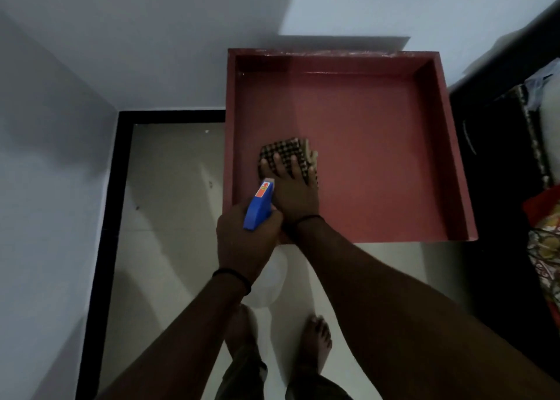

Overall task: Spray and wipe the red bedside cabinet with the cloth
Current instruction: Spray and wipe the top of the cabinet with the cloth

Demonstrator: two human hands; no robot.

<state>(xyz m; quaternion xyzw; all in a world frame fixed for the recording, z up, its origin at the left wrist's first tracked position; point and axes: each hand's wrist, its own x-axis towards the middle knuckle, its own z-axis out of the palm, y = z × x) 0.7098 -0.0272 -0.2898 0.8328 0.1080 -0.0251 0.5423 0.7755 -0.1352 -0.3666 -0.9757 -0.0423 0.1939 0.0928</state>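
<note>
While the right hand (292, 192) presses the checked cloth (283, 151) flat, fingers spread, on the near-left part of the red bedside cabinet (378, 157), the left hand (242, 242) grips the blue spray bottle (259, 205) just beside it at the front edge. Wiping looks under way: a wet sheen shows along the back rim, and most of the recessed top probably remains to be covered.

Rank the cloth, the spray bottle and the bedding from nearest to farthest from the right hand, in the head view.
1. Cloth: under the right hand, touching.
2. Spray bottle: just left, held by the left hand.
3. Bedding: far right, past the cabinet.
</note>
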